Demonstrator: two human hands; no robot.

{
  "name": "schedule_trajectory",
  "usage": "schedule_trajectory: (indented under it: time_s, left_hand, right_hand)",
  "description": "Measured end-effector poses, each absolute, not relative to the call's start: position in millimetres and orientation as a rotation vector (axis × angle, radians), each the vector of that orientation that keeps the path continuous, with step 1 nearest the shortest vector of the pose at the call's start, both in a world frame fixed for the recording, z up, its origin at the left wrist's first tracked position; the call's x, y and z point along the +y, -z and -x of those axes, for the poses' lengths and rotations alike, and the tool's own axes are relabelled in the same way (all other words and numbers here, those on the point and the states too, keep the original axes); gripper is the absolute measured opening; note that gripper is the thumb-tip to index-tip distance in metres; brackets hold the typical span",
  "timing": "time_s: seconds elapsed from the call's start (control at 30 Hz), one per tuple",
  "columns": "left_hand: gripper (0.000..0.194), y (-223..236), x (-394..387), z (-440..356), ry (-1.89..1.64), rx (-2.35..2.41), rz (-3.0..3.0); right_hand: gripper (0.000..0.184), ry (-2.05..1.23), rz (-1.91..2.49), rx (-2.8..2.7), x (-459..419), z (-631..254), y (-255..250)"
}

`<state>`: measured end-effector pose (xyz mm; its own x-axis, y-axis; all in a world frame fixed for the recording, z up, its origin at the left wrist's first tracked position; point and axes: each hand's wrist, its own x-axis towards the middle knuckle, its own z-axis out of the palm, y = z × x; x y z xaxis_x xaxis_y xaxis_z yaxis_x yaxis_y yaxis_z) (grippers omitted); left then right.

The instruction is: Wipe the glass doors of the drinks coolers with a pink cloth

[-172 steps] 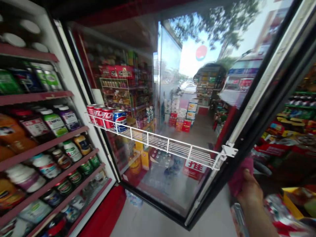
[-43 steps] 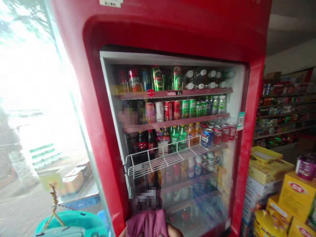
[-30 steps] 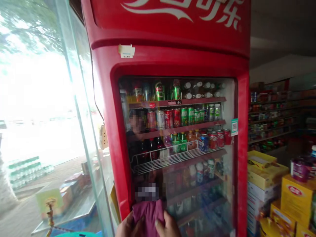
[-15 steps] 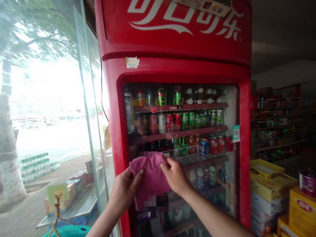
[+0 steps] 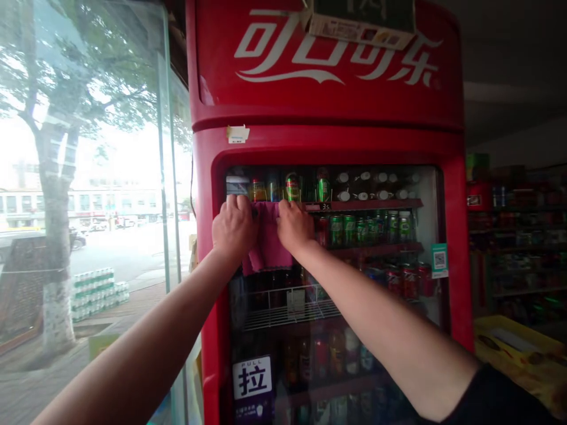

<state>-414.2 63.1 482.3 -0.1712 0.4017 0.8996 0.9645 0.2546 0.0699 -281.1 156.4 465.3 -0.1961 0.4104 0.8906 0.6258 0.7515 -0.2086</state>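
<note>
A pink cloth hangs between my two hands, in front of the glass door of a red drinks fridge. Its left upper corner is gripped by my left hand, fingers curled in. My right hand is closed on the other upper corner. Both arms reach forward at the height of the upper shelves. Whether the cloth touches the glass I cannot tell. Behind it stand rows of drink cans, some hidden by the cloth and hands.
A sign marked PULL is on the lower left of the door, a QR sticker on its right. A box juts out over the fridge top. Glass panes stand to the left, yellow cartons and stocked shelves to the right.
Both hands have risen with the pink cloth, from low on the door to its upper shelves, and the arms are stretched further forward. The PULL sign has come into sight.
</note>
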Motion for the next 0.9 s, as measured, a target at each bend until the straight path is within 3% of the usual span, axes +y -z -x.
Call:
schedule_trajectory:
  time_s: [0.2, 0.57, 0.77, 0.9]
  left_hand:
    - [0.026, -484, 55, 437, 0.834, -1.743, 1.200]
    - [0.015, -482, 57, 448, 0.827, -1.622, 1.189]
    - [0.012, -473, 55, 465, 0.822, -1.455, 1.266]
    - [0.022, -442, 44, 473, 0.807, -1.283, 1.311]
  right_hand:
    - [0.041, 0.345, 0.804, -1.868, 145, 295, -458]
    - [0.059, 0.607, 0.398, -1.904, 162, 345, -409]
    - [0.092, 0.667, 0.278, -1.983, 175, 346, -412]
    - [0.081, 0.687, 0.250, -2.012, 169, 351, -391]
